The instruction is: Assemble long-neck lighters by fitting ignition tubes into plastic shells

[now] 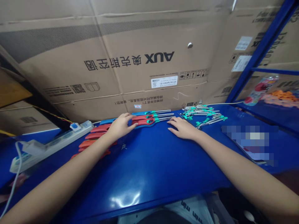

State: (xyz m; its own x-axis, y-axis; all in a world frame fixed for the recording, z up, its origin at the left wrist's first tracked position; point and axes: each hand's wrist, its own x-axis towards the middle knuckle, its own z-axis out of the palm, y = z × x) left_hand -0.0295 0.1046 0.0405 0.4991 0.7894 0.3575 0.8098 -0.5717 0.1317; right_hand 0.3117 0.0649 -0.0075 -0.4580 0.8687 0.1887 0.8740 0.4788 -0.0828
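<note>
My left hand (121, 127) rests at the near ends of several red-and-blue plastic handles with green collars and metal rods (147, 119), thumb and fingers apart. These assembled tools lie side by side at the back of the blue table, rods pointing right. My right hand (183, 128) is at the rod tips, fingers stretched and spread, with nothing visibly gripped. Partly hidden behind my left forearm, loose red handles (95, 136) lie in a row. To the right of my right hand is a loose pile of metal rods with green pieces (203, 113).
A large cardboard sheet (130, 40) stands behind the blue table (149, 168). At left lies a white power strip (60, 141) with plugs and cords. A blurred-out flat object (252, 144) is at right, below a bottle (261, 90) and orange pieces (282, 96) by a blue frame post (259, 53).
</note>
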